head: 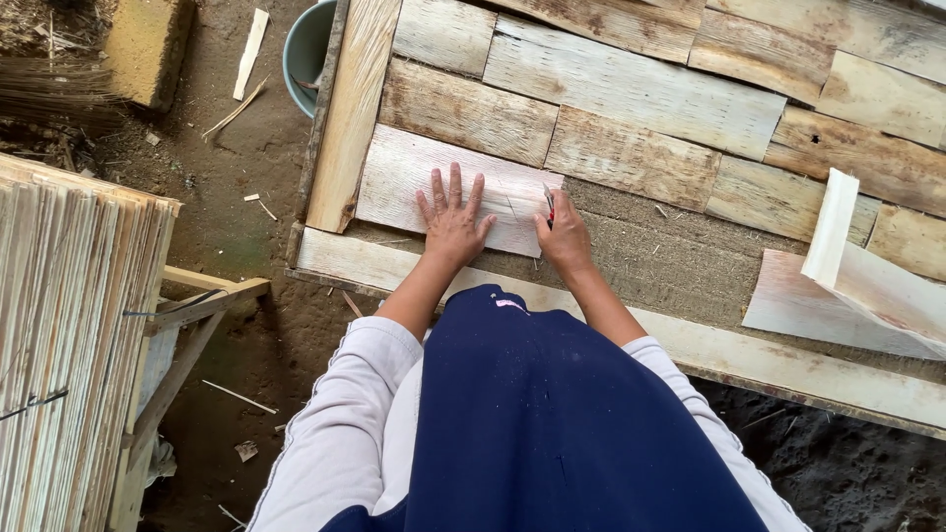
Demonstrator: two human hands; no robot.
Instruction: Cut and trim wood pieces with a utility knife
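My left hand (452, 219) lies flat with fingers spread on a pale thin wood sheet (404, 175) at the near left of a wooden frame. My right hand (564, 236) is closed around a small red-handled cutter (549, 202), whose blade meets the right edge of that sheet. Around the sheet, several brown and pale veneer pieces (631, 94) lie side by side in rows over a rough brown board (650, 251). My grey sleeves and dark blue garment fill the bottom of the view.
A frame rail (788, 360) runs along the near edge. Loose pale sheets (857, 286) lie at the right. A tall stack of thin sheets (69, 325) stands at the left on a dirt floor. A grey-blue bucket (305, 44) sits behind the frame.
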